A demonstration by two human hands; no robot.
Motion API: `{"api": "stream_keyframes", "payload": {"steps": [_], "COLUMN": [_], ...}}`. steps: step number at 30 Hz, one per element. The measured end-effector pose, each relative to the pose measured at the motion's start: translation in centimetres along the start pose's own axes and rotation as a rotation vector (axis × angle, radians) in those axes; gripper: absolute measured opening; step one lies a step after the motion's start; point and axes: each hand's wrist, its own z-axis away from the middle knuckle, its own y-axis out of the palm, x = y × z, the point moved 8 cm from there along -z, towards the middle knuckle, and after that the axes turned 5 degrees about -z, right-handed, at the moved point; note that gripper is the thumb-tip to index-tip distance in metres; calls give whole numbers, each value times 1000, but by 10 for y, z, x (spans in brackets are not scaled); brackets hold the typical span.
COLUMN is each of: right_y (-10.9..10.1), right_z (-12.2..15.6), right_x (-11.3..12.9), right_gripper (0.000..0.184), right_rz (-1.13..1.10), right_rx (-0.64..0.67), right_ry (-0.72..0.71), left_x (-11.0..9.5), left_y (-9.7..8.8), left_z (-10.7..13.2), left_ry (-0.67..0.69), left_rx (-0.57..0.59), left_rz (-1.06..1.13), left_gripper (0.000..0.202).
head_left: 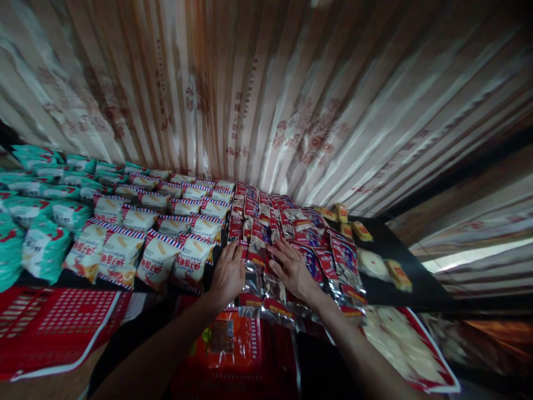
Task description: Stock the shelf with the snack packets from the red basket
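My left hand (228,273) rests fingers forward on the left side of a row of red and silver snack packets (257,250) on a dark shelf (391,289). My right hand (292,269) lies flat with fingers spread on the packets just to the right. Neither hand grips a packet; both press on top of them. Blue and red packets (333,256) fan out to the right of my right hand. White packets with striped edges (158,255) lie in rows to the left of my left hand.
Teal packets (39,244) fill the far left of the shelf. Small yellow packets (361,231) and a pale round item (372,264) lie at the right. A patterned curtain (266,94) hangs behind. A red basket (237,355) sits below, red printed sheets (54,328) at left.
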Motion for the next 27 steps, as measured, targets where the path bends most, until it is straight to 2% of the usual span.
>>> {"api": "stream_keyframes", "payload": {"steps": [4, 8, 12, 18, 27], "right_y": [22, 41, 47, 43, 42], "right_z": [-34, -60, -68, -59, -46], "right_x": [44, 57, 50, 31, 2], "right_gripper": [45, 42, 42, 45, 45], "right_rz": [-26, 16, 41, 65, 101], "right_rx": [35, 73, 88, 83, 48], "right_ry": [-59, -18, 37, 141, 159], "left_x": [-1, 2, 5, 5, 7], "left_y": [3, 4, 2, 5, 2], "left_z": [1, 0, -2, -1, -2], "left_ry": [8, -22, -60, -52, -22], "left_rx": [0, 3, 19, 53, 88], "left_rz": [18, 58, 99, 75, 85], "left_gripper": [41, 46, 48, 48, 47]}}
